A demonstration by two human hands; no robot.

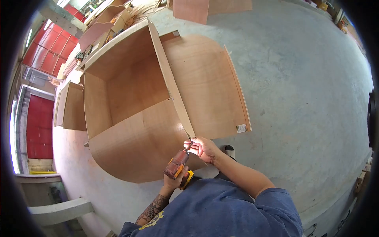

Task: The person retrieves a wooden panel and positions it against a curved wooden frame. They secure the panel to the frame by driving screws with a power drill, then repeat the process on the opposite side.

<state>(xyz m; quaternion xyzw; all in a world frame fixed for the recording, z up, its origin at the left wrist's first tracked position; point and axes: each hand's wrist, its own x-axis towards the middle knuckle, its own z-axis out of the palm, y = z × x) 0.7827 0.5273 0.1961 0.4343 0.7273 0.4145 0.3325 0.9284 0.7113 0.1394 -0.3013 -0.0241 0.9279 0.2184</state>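
My left hand (172, 182) is wrapped round the grip of a cordless drill (177, 162), dark red with a yellow and black battery at its base. The drill's nose points up toward the near end of a long wooden edge strip (173, 85) on a plywood cabinet (136, 132). Right at that end, my right hand (203, 149) has its fingers bent together around the drill's tip. Whatever they pinch there is too small to make out. A bright light from the drill falls on the fingertips and nearby wood.
Beyond the strip, a wide plywood panel (201, 83) with a white label (241, 128) extends right. A smaller wooden box (73, 104) stands left of the cabinet. Wooden parts and scraps (136, 15) lie at the back. Grey concrete floor (300, 98) spreads to the right.
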